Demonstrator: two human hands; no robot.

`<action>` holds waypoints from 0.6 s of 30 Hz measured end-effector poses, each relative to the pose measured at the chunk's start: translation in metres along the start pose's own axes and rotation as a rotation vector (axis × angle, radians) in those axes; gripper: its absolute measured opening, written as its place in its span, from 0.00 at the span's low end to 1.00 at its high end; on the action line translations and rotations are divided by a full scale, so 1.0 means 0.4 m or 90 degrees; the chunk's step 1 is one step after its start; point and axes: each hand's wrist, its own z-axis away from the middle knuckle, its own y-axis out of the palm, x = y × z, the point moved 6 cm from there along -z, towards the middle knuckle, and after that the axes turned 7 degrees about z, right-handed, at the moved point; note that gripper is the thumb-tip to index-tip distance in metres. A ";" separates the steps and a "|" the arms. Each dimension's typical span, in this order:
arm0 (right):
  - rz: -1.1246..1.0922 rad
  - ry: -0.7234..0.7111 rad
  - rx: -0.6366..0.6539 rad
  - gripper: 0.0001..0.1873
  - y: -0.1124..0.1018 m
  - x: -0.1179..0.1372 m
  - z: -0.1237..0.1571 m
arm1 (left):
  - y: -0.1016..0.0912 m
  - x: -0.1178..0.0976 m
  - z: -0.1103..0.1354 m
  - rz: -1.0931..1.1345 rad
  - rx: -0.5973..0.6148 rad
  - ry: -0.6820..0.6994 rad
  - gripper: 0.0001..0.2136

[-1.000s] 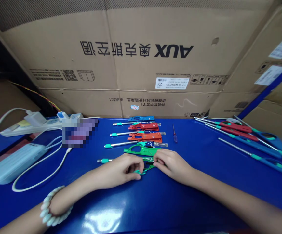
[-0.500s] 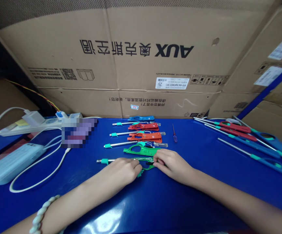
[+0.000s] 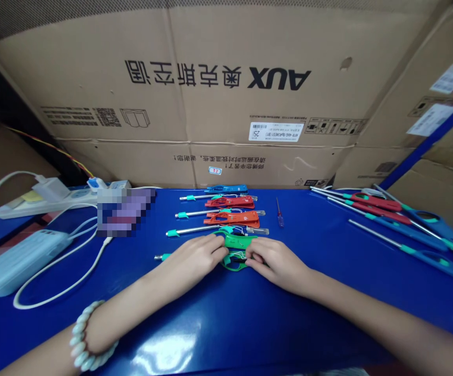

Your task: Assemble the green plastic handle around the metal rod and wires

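Both my hands rest on the blue table (image 3: 226, 324) around a green plastic handle piece (image 3: 234, 259) with a metal rod sticking out to the left (image 3: 161, 257). My left hand (image 3: 195, 257) has its fingers curled over the left side of that piece and touches a second green handle (image 3: 237, 241) just behind it. My right hand (image 3: 275, 261) pinches the right end of the near green piece. Behind lie two red handles (image 3: 237, 217) and a blue one (image 3: 226, 188), each with a rod.
A small screwdriver (image 3: 279, 214) lies right of the row. Several long rods with red and blue handles (image 3: 391, 216) lie at the right. A power bank (image 3: 12, 260), white cable and power strip (image 3: 46, 201) sit at the left. Cardboard boxes (image 3: 226, 94) wall the back.
My left hand has slid forward and up over the near green piece toward the second green handle. The near piece has shifted slightly away from me. My right hand has barely moved.
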 end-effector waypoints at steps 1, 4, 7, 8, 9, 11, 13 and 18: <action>-0.002 0.001 0.000 0.05 0.000 0.000 0.000 | 0.004 0.005 -0.003 -0.001 0.001 -0.001 0.11; -0.007 0.005 0.001 0.05 -0.001 0.000 0.000 | 0.018 0.009 -0.013 -0.011 0.023 0.005 0.11; -0.007 0.008 0.000 0.05 -0.001 0.000 0.001 | 0.028 0.003 -0.020 -0.023 0.044 0.017 0.08; -0.009 0.009 -0.001 0.05 -0.001 0.000 0.001 | 0.029 0.001 -0.022 -0.027 0.046 0.021 0.08; -0.012 0.010 -0.001 0.05 0.000 -0.001 0.001 | 0.031 -0.002 -0.024 -0.030 0.045 0.024 0.07; -0.017 0.014 -0.003 0.05 0.000 -0.001 0.000 | 0.035 -0.005 -0.027 -0.033 0.038 0.030 0.07; -0.023 0.019 -0.005 0.05 0.001 -0.002 0.000 | 0.039 -0.005 -0.028 -0.032 0.028 0.032 0.07; -0.059 0.048 -0.002 0.05 0.000 -0.009 0.000 | 0.042 0.005 -0.025 0.002 -0.005 0.031 0.08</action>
